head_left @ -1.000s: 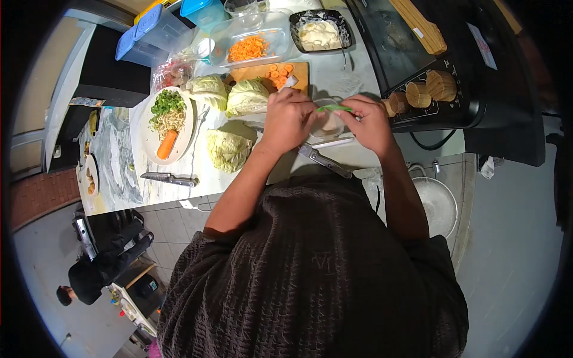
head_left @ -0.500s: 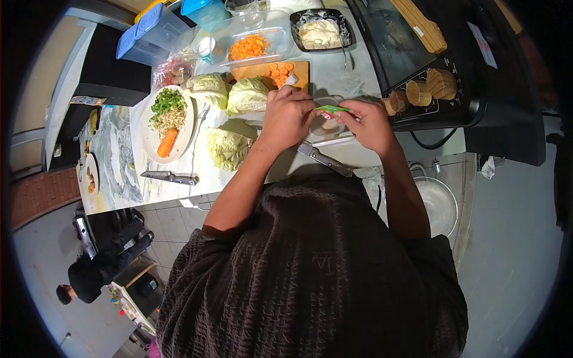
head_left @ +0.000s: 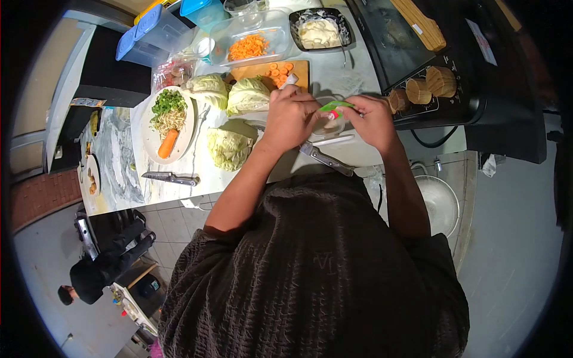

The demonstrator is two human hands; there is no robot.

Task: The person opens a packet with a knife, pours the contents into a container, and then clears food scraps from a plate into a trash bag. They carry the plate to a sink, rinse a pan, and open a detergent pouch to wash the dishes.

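A small green and red sachet (head_left: 335, 108) is stretched between my two hands. The fingers of my left hand (head_left: 289, 121) pinch one end of it, while my right hand (head_left: 371, 124) grips the other. Directly beneath the sachet is a clear plastic tub (head_left: 338, 129), partly covered by my hands; what lies inside is hard to make out. A knife with a grey handle (head_left: 326, 159) lies at the counter edge below my wrists. Left of my left forearm sits a cut piece of cabbage (head_left: 229, 149), and another cabbage piece (head_left: 248, 96) is behind it.
A wooden board (head_left: 303, 70) carries carrot slices. Behind it stand a glass dish (head_left: 280, 45) with shredded carrot and a black bowl (head_left: 295, 30) of white cream. A plate (head_left: 148, 136) of vegetables and a second knife (head_left: 171, 178) are leftward. An oven (head_left: 391, 59) borders the right.
My right hand has turned slightly, and the sachet has tilted and shifted a little, showing more of its green side. My left hand has moved slightly right.
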